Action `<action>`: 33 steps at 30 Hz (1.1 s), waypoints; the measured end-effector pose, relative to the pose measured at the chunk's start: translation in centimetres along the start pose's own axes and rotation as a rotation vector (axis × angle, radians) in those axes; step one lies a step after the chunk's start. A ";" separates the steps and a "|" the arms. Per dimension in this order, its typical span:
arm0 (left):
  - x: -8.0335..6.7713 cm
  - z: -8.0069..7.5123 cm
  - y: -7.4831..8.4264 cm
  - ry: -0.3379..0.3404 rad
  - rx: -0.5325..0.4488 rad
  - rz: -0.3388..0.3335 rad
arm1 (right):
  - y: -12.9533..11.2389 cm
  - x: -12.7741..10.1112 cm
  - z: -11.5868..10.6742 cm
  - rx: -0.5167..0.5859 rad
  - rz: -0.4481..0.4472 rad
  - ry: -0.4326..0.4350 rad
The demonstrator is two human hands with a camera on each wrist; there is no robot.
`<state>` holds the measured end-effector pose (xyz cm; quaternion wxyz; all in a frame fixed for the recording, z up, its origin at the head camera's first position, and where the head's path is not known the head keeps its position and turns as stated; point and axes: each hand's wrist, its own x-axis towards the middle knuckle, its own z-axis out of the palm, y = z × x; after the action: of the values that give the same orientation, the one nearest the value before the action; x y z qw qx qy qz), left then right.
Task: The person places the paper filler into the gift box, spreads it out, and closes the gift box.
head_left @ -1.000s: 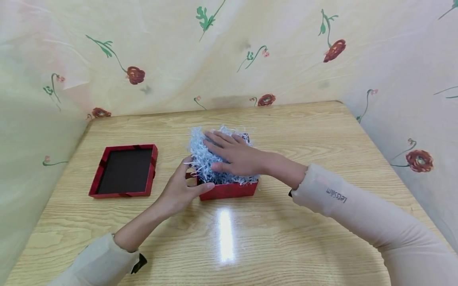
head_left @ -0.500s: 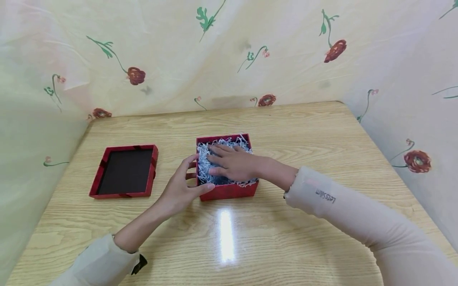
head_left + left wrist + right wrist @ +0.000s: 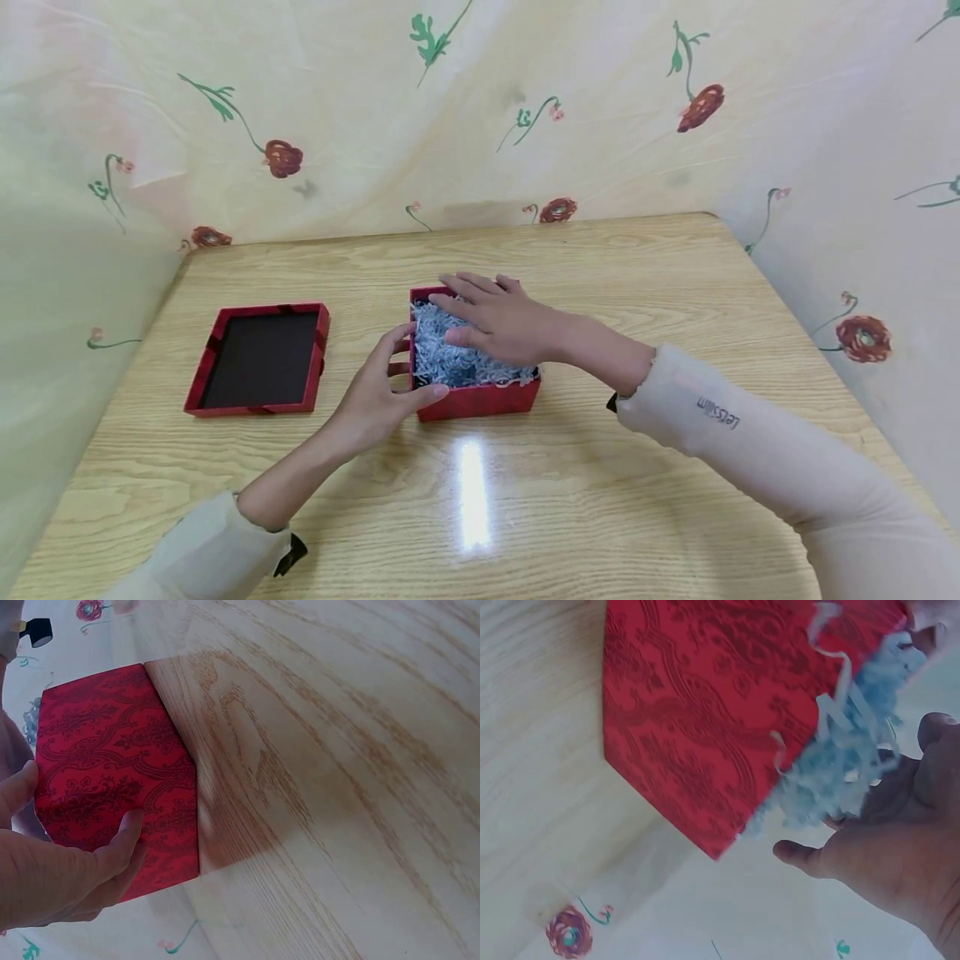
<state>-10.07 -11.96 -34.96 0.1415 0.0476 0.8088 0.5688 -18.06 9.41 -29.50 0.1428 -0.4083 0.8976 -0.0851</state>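
A red patterned gift box [image 3: 477,403] stands on the table, filled with pale blue shredded paper [image 3: 450,342]. My left hand [image 3: 378,387] holds its near left corner, thumb at the front rim and fingers along the left side. In the left wrist view, fingertips touch the brocade-like side of the box [image 3: 105,750]. Over the right part of the filling is my right hand [image 3: 506,321], palm down with fingers spread. The right wrist view has that hand [image 3: 900,840] beside the paper strands [image 3: 840,765], which stick out past the rim. Whatever lies under the paper is hidden.
A matching red lid [image 3: 258,358] with a black inside lies upturned to the left of the box. The wooden table [image 3: 600,517] meets a flower-printed cloth [image 3: 360,125] at the back and sides.
The heaped shredded paper was pressed down into the box, baring its rim. My right hand then lifted and moved slightly away toward the box's back right. My left hand stayed put.
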 end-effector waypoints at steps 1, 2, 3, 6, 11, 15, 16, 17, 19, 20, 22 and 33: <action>0.0 0.0 0.0 0.000 -0.001 0.002 | 0.0 -0.2 -0.2 -0.001 0.002 0.012; 0.0 0.0 0.0 -0.001 -0.003 0.004 | 0.0 -0.4 -0.3 -0.002 0.005 0.023; 0.0 0.0 0.0 -0.001 -0.002 0.005 | 0.0 -0.5 -0.4 -0.001 0.006 0.035; 0.0 0.0 0.0 -0.002 0.005 0.005 | 0.1 -1.2 -0.5 -0.009 0.006 0.060; 0.1 0.0 0.1 0.001 0.025 0.003 | 0.3 -1.9 -0.2 -0.038 -0.004 0.078; 0.1 0.0 0.0 0.005 0.031 0.004 | 0.5 -2.0 0.2 -0.056 -0.013 0.075; 0.1 0.0 0.0 0.006 0.034 0.003 | 0.6 -1.9 0.4 -0.058 -0.015 0.071; 0.1 0.0 0.0 0.007 0.036 0.002 | 0.7 -1.9 0.6 -0.057 -0.015 0.065; 0.1 0.0 0.0 0.008 0.038 -0.001 | 0.7 -1.7 1.0 -0.057 -0.012 0.056; 0.1 0.0 0.0 0.008 0.040 -0.002 | 0.8 -1.6 1.3 -0.062 -0.013 0.053; 0.1 0.0 0.0 0.008 0.040 -0.003 | 0.9 -1.3 1.8 -0.080 -0.012 0.042; 0.0 0.0 0.0 0.004 0.023 0.000 | 0.3 0.1 3.1 -0.110 -0.023 -0.040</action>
<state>-10.11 -11.95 -34.92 0.1394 0.0483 0.8157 0.5594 -17.37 9.44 -32.51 0.1370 -0.4274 0.8931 -0.0292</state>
